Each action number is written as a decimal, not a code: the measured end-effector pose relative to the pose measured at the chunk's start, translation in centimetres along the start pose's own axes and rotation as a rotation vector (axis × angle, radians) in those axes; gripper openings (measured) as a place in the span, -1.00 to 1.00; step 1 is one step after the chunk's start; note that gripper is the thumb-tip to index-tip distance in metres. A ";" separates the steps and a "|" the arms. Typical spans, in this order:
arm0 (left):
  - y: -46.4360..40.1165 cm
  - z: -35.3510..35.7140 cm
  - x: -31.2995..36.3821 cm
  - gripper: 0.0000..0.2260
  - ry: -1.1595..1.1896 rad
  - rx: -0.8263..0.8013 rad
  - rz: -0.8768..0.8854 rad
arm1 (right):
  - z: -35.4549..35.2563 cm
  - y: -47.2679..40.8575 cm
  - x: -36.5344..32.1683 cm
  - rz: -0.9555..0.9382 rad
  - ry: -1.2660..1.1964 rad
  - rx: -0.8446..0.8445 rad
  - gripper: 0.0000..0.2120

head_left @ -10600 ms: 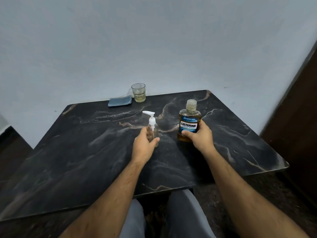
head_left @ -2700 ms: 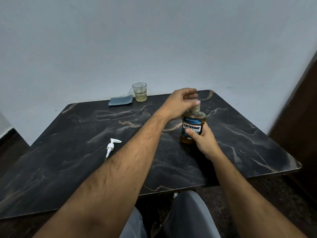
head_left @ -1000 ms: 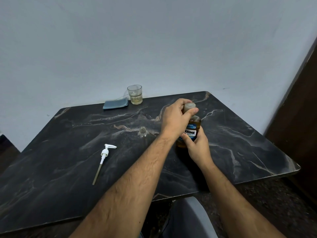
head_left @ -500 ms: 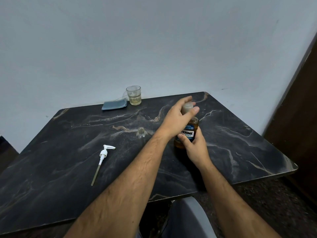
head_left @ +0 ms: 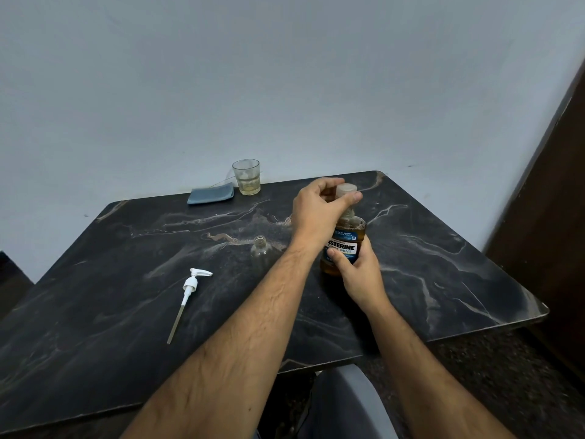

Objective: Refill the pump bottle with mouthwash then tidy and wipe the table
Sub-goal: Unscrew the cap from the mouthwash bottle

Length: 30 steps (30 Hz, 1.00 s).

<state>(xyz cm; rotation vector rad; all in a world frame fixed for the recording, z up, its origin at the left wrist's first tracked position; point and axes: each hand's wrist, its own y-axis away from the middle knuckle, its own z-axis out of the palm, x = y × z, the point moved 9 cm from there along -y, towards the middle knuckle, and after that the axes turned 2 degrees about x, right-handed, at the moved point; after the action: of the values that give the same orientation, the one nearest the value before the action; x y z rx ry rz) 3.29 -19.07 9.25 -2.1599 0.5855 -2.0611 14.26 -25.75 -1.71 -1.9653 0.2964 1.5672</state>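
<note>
Both hands on mouthwash bottle

A clear glass stands upright at the far edge of the tabletop, holding a shallow layer of pale yellow liquid. Behind it rises a plain pale wall. A dark wooden panel borders the right side.

- The mouthwash bottle stands on the table, right of centre.
- The open pump bottle stands just left of it.
- The pump head lies farther left, nearer the front edge.
- A glass and cloth sit behind, left, by the wall.
</note>
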 end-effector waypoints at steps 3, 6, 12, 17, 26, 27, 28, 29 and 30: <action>-0.2 0.1 0.2 -0.66 0.011 -0.013 0.006 | 0.0 -0.1 0.0 0.002 0.002 -0.001 -0.55; -0.4 -0.2 0.6 -0.65 0.031 -0.009 0.011 | 0.1 -0.1 0.0 0.002 0.010 -0.005 -0.54; -1.2 -2.4 2.0 -0.62 0.072 0.093 0.037 | 0.0 -0.1 0.1 0.001 0.033 -0.006 -0.57; -1.6 -4.0 0.2 -0.73 -0.089 0.116 -0.030 | 0.0 -0.1 0.0 -0.004 0.053 0.023 -0.59; -0.1 -1.4 -5.5 -0.77 -0.352 0.061 -0.163 | -3.1 0.3 -0.6 -0.018 0.102 0.238 -0.64; 0.0 -1.2 -6.3 -0.77 -0.384 0.065 -0.176 | -3.5 0.2 -0.5 -0.013 0.102 0.260 -0.63; 0.1 -1.0 -7.1 -0.77 -0.417 0.072 -0.192 | -3.9 0.2 -0.4 -0.007 0.100 0.276 -0.62; 0.2 -1.0 -8.0 -0.77 -0.452 0.075 -0.211 | -4.2 0.1 -0.2 -0.003 0.095 0.289 -0.62; 0.2 -0.9 -8.9 -0.77 -0.493 0.072 -0.229 | -4.4 0.1 -0.1 -0.001 0.090 0.299 -0.63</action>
<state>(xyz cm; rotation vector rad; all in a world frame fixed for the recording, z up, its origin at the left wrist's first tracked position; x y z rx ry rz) 2.26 -16.10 0.86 -2.6520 0.2103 -1.5019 17.69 -28.37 -1.07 -1.8021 0.5336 1.3479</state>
